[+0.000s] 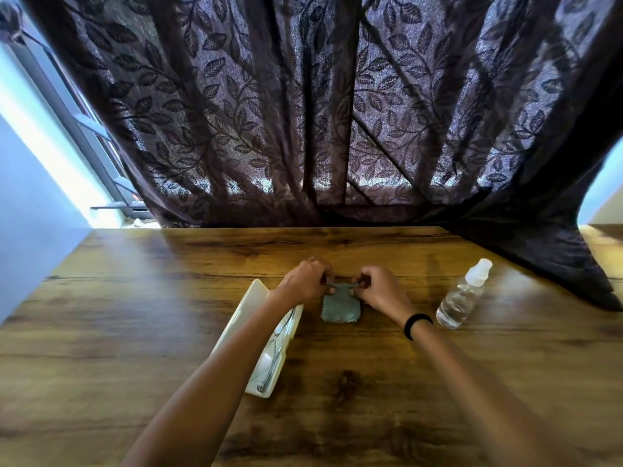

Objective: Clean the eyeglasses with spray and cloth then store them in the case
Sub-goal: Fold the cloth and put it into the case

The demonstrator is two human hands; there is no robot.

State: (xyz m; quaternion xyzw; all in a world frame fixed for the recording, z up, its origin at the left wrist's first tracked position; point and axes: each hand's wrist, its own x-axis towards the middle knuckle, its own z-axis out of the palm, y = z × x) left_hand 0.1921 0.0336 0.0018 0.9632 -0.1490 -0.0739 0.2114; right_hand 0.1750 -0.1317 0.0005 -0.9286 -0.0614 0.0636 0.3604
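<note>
A small grey-green cleaning cloth lies on the wooden table with a zigzag near edge. My left hand and my right hand both pinch its far edge, fingers closed on it. To the left, an open white glasses case lies lengthwise, and thin-framed eyeglasses rest inside it, partly hidden by my left forearm. A clear spray bottle with a white cap stands to the right of my right hand, apart from it.
A dark leaf-patterned curtain hangs along the table's far edge, and its right part drapes onto the table top behind the bottle. A pale wall and a window frame stand at the left. A black band sits on my right wrist.
</note>
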